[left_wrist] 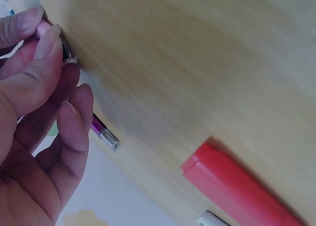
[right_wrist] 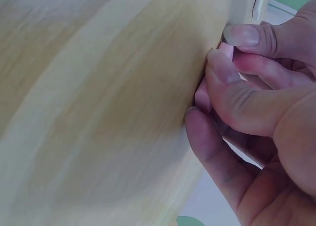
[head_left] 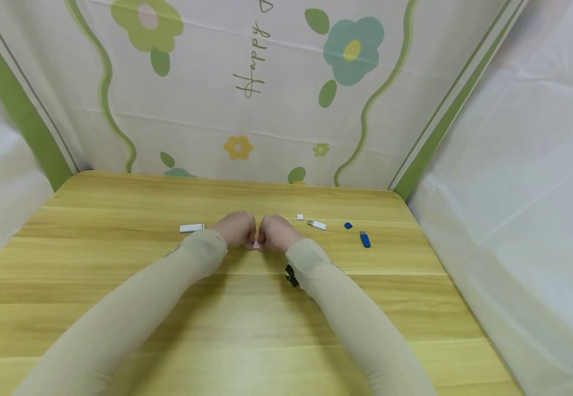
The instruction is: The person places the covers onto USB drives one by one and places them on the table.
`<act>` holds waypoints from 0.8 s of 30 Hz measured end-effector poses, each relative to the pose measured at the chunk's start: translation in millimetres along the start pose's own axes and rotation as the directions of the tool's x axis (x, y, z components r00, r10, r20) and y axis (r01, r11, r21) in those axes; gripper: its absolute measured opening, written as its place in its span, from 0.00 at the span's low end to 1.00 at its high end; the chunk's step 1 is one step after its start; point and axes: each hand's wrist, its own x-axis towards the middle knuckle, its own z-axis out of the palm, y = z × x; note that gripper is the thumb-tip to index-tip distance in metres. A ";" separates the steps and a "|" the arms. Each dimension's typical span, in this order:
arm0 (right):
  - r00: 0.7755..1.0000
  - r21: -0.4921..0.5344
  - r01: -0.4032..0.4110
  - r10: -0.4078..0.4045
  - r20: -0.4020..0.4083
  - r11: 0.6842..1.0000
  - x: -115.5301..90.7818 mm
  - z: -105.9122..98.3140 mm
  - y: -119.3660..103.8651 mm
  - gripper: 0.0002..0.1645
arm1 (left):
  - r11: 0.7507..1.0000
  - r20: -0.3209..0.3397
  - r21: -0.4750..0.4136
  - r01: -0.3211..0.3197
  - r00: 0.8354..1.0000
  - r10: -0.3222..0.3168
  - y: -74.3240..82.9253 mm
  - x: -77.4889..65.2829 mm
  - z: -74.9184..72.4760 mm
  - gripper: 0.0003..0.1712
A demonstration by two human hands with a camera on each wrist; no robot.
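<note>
Side by side at mid-table, my left hand (head_left: 237, 228) and right hand (head_left: 277, 232) meet over a small pink USB stick (head_left: 257, 246). In the left wrist view, my left thumb and finger pinch it, and a dark, shiny end pokes out past them. My right thumb and fingers grip the pink body (right_wrist: 202, 96) in the right wrist view, the two hands' fingertips close together along it. Fingers cover most of the stick. Near the left hand lie a purple USB stick (left_wrist: 103, 131) with its metal plug bare and a larger red stick (left_wrist: 237, 186).
Right of the hands lie a white cap (head_left: 300, 217), a white USB stick (head_left: 317, 225), a blue cap (head_left: 348, 225) and a blue USB stick (head_left: 365, 239). Another white stick (head_left: 191, 227) is beside the left wrist. A flowered curtain (head_left: 286, 110) hangs behind the wooden table (head_left: 257, 330).
</note>
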 end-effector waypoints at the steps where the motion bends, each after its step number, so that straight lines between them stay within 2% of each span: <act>1: 1.000 0.002 0.001 -0.001 0.005 1.000 -0.3 -0.2 0.4 0.03 | 1.000 0.004 0.007 -0.005 1.000 0.005 -0.9 1.3 0.2 0.20; 4: 1.000 0.019 0.001 -0.002 0.019 1.000 -1.8 0.0 1.4 0.02 | 1.000 0.017 0.006 -0.020 1.000 0.019 -7.2 4.4 2.6 0.19; 8: 1.000 0.041 0.003 -0.003 0.019 0.999 -6.8 -1.6 0.9 0.02 | 1.000 0.050 -0.021 0.003 0.999 -0.002 -13.9 6.5 4.8 0.13; 12: 1.000 0.052 0.027 -0.028 0.013 0.998 -10.4 -3.8 2.1 0.03 | 0.998 0.088 -0.037 0.048 0.995 -0.044 -10.8 6.0 0.6 0.06; 19: 0.997 0.032 0.067 -0.068 0.030 0.997 -22.6 -18.4 15.6 0.13 | 0.997 0.150 -0.026 0.068 0.987 -0.063 1.2 4.6 -13.9 0.05; 21: 0.998 0.007 0.064 -0.064 0.016 0.998 -25.4 -26.4 24.4 0.14 | 0.997 0.149 -0.022 0.076 0.986 -0.072 4.4 6.3 -19.9 0.05; 24: 0.998 -0.028 0.054 -0.055 -0.018 0.998 -29.4 -39.9 39.1 0.15 | 0.997 0.114 -0.019 0.075 0.991 -0.073 8.6 11.9 -28.9 0.05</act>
